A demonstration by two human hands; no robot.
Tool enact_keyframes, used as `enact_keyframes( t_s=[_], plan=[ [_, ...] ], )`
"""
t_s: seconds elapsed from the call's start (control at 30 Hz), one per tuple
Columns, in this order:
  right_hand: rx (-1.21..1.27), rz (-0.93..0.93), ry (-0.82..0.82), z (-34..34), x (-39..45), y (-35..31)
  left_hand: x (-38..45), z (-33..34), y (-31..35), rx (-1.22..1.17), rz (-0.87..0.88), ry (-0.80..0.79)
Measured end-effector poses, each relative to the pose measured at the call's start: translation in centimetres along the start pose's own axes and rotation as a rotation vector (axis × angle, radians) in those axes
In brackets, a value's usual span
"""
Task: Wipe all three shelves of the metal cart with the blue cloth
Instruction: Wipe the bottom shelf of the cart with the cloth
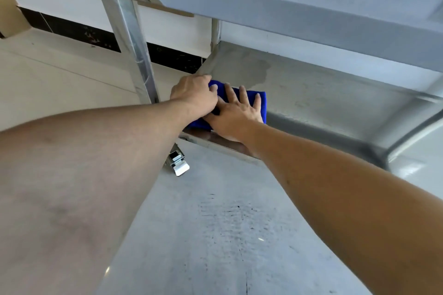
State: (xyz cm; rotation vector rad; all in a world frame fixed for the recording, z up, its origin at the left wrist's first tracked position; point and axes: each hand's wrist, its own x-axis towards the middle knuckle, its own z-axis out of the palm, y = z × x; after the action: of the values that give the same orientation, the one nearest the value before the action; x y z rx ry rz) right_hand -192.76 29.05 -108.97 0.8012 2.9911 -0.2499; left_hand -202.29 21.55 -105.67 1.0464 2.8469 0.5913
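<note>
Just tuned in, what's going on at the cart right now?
A person is wiping a lower shelf of the metal cart with the blue cloth. Both hands are on the cloth near the shelf's left front corner: the right hand lies flat on top with fingers spread, and the left hand is at its left end. A damp-looking patch shows on the shelf just behind the cloth.

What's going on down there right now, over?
Both hands, left hand and right hand, flat on blue cloth. Cloth on lowest visible shelf, left end. Nothing blocking.
</note>
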Motion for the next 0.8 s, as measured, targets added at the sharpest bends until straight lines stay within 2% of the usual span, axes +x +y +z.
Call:
enact_keyframes(
  t_s=[0.33,0.57,0.8],
  plan=[
    [-0.001,0.086,0.043,-0.7,8.6,4.8,0.8,1.9,1.1,0.117,0.027,-0.012],
    [-0.027,0.121,0.122,-1.4,13.0,6.5,0.7,2.8,0.2,0.241,0.114,0.102],
    [-0.039,0.221,0.145,-1.9,15.5,6.7,1.0,3.1,2.5,0.239,-0.023,-0.070]
  ],
)
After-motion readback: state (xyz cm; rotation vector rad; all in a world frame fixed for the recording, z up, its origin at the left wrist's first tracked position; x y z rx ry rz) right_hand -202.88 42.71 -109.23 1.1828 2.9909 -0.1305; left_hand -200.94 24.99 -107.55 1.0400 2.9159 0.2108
